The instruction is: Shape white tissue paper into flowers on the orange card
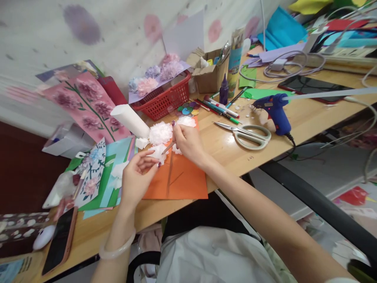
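Observation:
On an orange sheet of card (191,179) with dark stem-like lines lie several fluffy white tissue-paper flowers (160,133). My left hand (138,173) pinches the edge of a smaller white tissue piece (157,152) between thumb and fingers, at the card's left side. In my right hand (187,139) is a thin brown pencil (169,147), its pointed end down at that tissue piece. A white paper roll (129,120) leans behind the flowers, and a small stack of white tissue squares (141,143) sits beside its lower end.
Scissors (247,135) and a blue glue gun (275,112) lie to the right. Behind are pens (220,108), a red basket (165,98) with paper flowers, and a cardboard box (209,76). Coloured papers (113,184) and a phone (60,239) occupy the left.

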### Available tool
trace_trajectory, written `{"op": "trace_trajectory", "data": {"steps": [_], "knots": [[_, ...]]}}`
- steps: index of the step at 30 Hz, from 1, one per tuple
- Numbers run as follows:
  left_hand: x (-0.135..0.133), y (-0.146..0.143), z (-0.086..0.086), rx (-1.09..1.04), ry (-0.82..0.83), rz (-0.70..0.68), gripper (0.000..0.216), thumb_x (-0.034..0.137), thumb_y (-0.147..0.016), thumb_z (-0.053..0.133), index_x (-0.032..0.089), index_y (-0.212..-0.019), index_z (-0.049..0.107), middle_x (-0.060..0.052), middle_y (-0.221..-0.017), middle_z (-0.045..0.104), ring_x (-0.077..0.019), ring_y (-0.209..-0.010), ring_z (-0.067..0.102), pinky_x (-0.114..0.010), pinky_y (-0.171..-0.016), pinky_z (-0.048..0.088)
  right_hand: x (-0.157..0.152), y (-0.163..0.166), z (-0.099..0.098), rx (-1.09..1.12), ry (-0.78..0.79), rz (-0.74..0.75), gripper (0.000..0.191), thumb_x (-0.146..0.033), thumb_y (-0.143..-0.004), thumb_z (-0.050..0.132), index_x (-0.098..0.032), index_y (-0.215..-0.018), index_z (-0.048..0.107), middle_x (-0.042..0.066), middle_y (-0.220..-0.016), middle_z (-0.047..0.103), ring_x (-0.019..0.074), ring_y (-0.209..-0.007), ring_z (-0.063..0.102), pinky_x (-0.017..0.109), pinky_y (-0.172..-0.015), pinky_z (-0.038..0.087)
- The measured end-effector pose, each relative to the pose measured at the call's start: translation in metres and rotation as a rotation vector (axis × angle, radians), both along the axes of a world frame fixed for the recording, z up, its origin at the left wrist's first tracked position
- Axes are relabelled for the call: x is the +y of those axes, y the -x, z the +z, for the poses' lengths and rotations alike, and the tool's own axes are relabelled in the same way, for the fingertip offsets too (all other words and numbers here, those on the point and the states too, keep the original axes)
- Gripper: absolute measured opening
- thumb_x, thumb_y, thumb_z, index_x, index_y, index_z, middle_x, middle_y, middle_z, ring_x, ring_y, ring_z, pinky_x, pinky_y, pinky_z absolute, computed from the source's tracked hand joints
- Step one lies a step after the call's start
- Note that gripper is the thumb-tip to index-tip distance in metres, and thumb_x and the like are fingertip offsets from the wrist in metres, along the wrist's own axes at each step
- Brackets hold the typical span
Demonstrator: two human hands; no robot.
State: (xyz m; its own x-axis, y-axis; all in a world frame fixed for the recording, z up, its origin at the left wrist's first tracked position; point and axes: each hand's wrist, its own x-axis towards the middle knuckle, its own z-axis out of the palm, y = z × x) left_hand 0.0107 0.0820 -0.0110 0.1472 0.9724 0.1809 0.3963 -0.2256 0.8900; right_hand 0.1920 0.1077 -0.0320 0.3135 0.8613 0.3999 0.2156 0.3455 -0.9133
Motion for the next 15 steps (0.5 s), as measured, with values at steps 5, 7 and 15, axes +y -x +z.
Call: {"op": "trace_trajectory", "data": {"steps": [5,7,15], "knots": [[0.027,-0.010,-0.011,0.288,-0.149,-0.066,0.036,0.018,-0.076,0.068,0.020,-0.111,0.063,-0.003,-0.086,0.076,-0.0204,-0.085,0.073,-0.034,-0.084,0.055,-0.001,-0.003,0.001,0.041,-0.003,-0.004,0.050,-0.038,-0.102,0.040,-0.021,-0.055,0.047,-0.003,-0.049,0.045,0.0121,-0.049,0.044,0.027,-0.055,0.029],[0.032,-0.011,-0.013,0.347,-0.193,-0.069,0.035,0.017,-0.076,0.067,0.021,-0.111,0.062,-0.003,-0.086,0.077,-0.0206,-0.085,0.074,-0.033,-0.085,0.054,-0.006,-0.005,0.001,0.061,-0.033,-0.045,0.050,-0.038,-0.102,0.040,-0.021,-0.055,0.047,-0.003,-0.050,0.045,0.0118,-0.050,0.044,0.027,-0.056,0.029],[0.034,-0.014,-0.009,0.445,-0.262,-0.041,0.039,0.018,-0.077,0.069,0.021,-0.115,0.060,-0.004,-0.088,0.079,-0.0219,-0.090,0.075,-0.032,-0.086,0.053,-0.019,-0.005,0.000,-0.096,-0.091,-0.052,0.049,-0.033,-0.102,0.034,-0.022,-0.055,0.041,-0.002,-0.051,0.047,0.0120,-0.051,0.045,0.028,-0.056,0.027]]}}
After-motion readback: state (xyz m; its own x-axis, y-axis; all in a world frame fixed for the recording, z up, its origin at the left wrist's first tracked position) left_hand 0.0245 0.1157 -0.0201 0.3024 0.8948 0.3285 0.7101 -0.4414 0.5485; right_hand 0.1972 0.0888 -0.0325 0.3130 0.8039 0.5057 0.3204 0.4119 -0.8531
